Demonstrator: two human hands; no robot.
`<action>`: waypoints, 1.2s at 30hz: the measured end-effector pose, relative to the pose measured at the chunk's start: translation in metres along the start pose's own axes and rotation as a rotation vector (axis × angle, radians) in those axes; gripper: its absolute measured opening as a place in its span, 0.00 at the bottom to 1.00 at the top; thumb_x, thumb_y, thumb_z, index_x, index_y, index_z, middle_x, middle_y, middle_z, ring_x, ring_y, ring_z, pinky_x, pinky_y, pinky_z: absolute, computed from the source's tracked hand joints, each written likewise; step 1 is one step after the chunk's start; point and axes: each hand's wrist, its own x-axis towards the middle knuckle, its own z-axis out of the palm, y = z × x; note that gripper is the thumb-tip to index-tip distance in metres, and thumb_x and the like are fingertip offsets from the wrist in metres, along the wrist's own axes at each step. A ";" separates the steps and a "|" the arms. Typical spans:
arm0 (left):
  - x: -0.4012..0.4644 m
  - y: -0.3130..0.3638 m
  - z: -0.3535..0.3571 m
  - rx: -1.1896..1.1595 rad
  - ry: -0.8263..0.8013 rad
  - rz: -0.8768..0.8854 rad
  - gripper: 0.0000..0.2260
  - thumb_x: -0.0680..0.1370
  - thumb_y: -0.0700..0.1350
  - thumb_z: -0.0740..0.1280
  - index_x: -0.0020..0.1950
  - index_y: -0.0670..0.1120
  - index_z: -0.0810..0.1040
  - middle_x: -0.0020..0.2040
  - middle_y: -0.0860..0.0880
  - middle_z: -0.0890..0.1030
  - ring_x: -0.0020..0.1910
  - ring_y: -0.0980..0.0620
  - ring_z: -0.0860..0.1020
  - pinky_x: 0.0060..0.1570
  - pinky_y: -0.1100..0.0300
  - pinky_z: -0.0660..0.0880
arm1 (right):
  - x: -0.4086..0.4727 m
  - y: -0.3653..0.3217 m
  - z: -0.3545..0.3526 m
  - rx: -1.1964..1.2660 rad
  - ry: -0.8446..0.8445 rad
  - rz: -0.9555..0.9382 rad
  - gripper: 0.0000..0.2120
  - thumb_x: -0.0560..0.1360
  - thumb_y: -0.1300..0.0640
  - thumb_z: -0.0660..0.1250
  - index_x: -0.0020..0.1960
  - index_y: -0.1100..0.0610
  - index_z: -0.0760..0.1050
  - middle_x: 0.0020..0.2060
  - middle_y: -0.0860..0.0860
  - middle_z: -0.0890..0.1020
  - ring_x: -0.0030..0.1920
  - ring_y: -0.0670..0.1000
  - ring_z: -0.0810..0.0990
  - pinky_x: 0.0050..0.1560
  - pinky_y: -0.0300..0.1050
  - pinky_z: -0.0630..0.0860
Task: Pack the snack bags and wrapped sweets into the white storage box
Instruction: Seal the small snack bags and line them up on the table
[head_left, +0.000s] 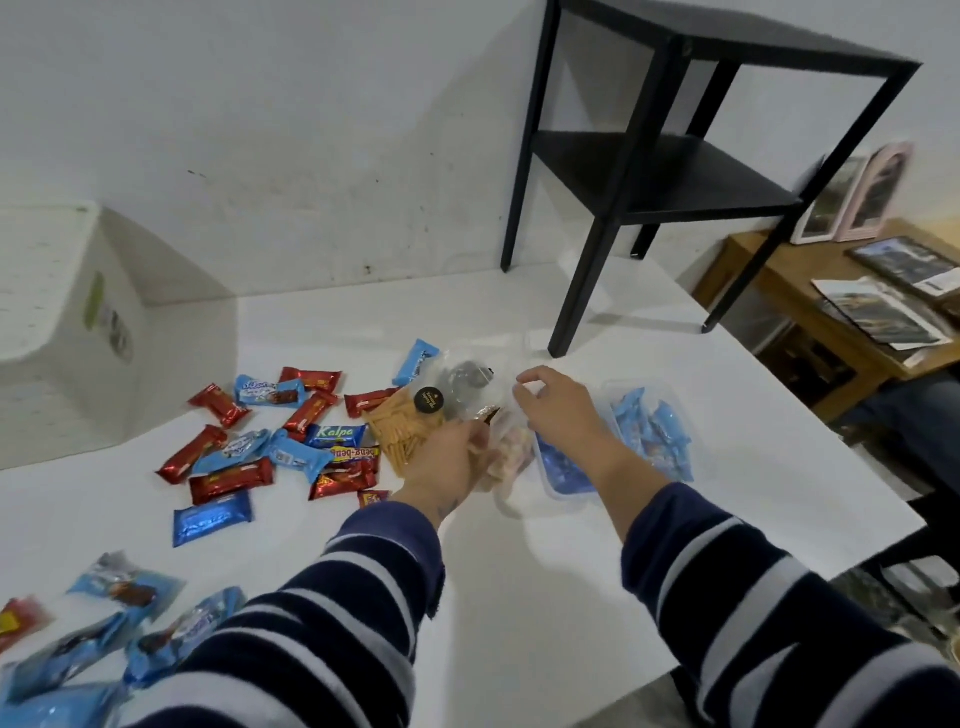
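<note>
Left hand grips a clear snack bag at mid-table; right hand pinches its far edge. Light, crinkly and slippery, so probably best held by the seams. The white box sits far left, sweets between

box: white, at 9 o'clock, on the table's far left edge | sweets: red and blue wrappers, scattered flat left of centre, more at 7 o'clock | snack bags: clear, bunched at centre | tub: clear, blue packs inside, at 3 o'clock of bags
</note>
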 end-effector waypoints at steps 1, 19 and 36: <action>-0.002 0.002 0.004 0.015 0.026 0.003 0.09 0.75 0.47 0.68 0.53 0.45 0.78 0.51 0.45 0.80 0.49 0.46 0.78 0.51 0.53 0.76 | 0.001 0.001 0.000 -0.006 -0.021 0.009 0.12 0.75 0.55 0.62 0.58 0.50 0.75 0.37 0.49 0.78 0.38 0.51 0.79 0.41 0.42 0.76; -0.002 0.008 0.037 0.137 0.007 -0.128 0.43 0.68 0.43 0.76 0.76 0.51 0.55 0.75 0.50 0.56 0.72 0.47 0.61 0.66 0.46 0.67 | 0.024 0.034 -0.029 -0.001 -0.414 -0.144 0.31 0.73 0.74 0.54 0.65 0.43 0.62 0.39 0.53 0.69 0.36 0.51 0.68 0.31 0.37 0.67; -0.005 -0.010 0.053 0.186 0.007 -0.180 0.46 0.65 0.61 0.75 0.75 0.54 0.53 0.72 0.48 0.63 0.70 0.44 0.64 0.63 0.44 0.69 | 0.013 0.028 -0.029 -0.702 -0.156 -0.132 0.15 0.74 0.46 0.65 0.38 0.58 0.75 0.35 0.52 0.75 0.40 0.54 0.77 0.39 0.44 0.73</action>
